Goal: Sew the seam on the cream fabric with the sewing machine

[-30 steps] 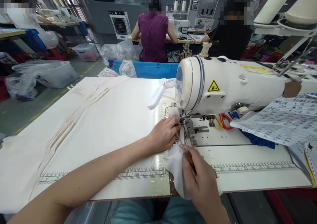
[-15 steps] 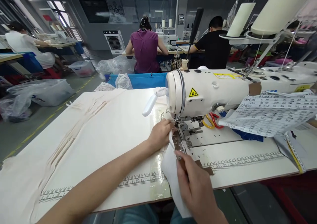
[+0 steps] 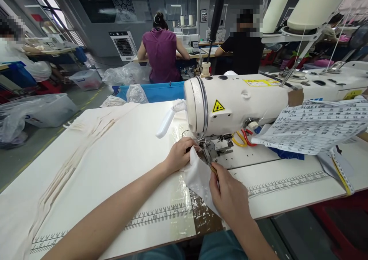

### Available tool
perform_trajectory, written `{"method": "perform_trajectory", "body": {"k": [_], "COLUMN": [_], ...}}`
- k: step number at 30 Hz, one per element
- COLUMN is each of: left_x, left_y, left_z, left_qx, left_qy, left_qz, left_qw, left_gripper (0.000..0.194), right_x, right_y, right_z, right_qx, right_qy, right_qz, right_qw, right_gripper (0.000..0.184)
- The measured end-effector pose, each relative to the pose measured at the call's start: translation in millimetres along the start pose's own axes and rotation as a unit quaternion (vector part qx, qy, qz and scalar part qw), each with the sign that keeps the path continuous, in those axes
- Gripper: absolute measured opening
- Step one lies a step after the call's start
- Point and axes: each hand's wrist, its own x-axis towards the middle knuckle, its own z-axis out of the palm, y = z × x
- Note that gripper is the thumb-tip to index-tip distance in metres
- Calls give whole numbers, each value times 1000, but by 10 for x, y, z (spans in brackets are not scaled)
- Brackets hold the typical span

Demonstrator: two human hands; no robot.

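Note:
A white piece of fabric [image 3: 198,173] hangs from the needle area of a sewing machine [image 3: 230,102] toward the table's front edge. Close to the presser foot, my left hand [image 3: 181,152] is closed on the upper end of the fabric, fingertips bent down. My right hand [image 3: 228,191] lies over the fabric's right side, closed around a slim metal tool [image 3: 212,168] with a brass-coloured part. The tool's tip points up toward the presser foot; most of its body is hidden in my palm, and its exact kind cannot be made out.
Pale fabric strips [image 3: 71,162] lie along the left of the table [image 3: 138,148]. Scissors [image 3: 243,138] with red and yellow handles rest under the machine arm. Printed paper [image 3: 313,127] hangs at right, near a measuring tape [image 3: 342,171]. People sit at machines beyond.
My right hand has moved up and right, bringing the metal tool toward the presser foot. The fabric's lower end has shifted up onto the table. My left hand stays near the needle.

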Motion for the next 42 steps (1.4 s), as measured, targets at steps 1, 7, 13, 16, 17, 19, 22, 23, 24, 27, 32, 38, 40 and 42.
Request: {"method": "perform_trajectory", "body": {"k": [1, 7, 13, 16, 17, 19, 22, 23, 24, 27, 32, 38, 40, 42], "left_x": [1, -9, -10, -9, -10, -12, -12, -11, -9, -3, -5, -12, -10, -8], "left_y": [-2, -18, -21, -21, -21, -21, -17, -14, -11, -3, -6, -13, -11, -10], "left_z": [1, 11, 8, 10, 10, 10, 8, 7, 6, 4, 8, 7, 4, 3], "left_qx": [1, 5, 7, 8, 9, 12, 14, 15, 15, 17, 14, 21, 25, 26], "left_qy": [-1, 3, 3, 4, 4, 2, 1, 1, -1, -3, -1, 0, -6, -11], "left_qz": [-2, 15, 20, 23, 22, 21, 18, 16, 13, 5, 10, 22, 17, 12], "left_qw": [1000, 1000, 1000, 1000, 1000, 1000, 1000, 1000, 1000, 1000, 1000, 1000, 1000, 1000], "left_gripper": [20, 19, 17, 17, 17, 17, 17, 17, 16, 16, 17, 16, 16, 15], "right_x": [1, 24, 20, 20, 19, 15, 5, 3, 3, 11, 12, -2, 5, 13], "right_y": [-1, -1, -7, -9, -8, -6, 1, 2, 3, 0, -6, 8, 13, 17], "right_z": [4, 18, 16, 10, 8, 4, 0, 1, 3, 12, 18, 34, 45, 54], "right_qx": [-3, -8, -5, 4, 8, 14, 20, 21, 21, 14, -3, -1, 1, 3], "right_qy": [1, 4, 3, 5, 4, 1, 2, 4, 5, 8, 13, 10, 4, 0], "right_qz": [0, -3, -7, -7, -6, -1, 4, 5, 6, 6, -2, -9, -12, -15], "right_qw": [1000, 1000, 1000, 1000, 1000, 1000, 1000, 1000, 1000, 1000, 1000, 1000, 1000, 1000], "right_gripper": [35, 35, 35, 35, 34, 34, 33, 33, 32, 33, 35, 35, 35, 35]}}
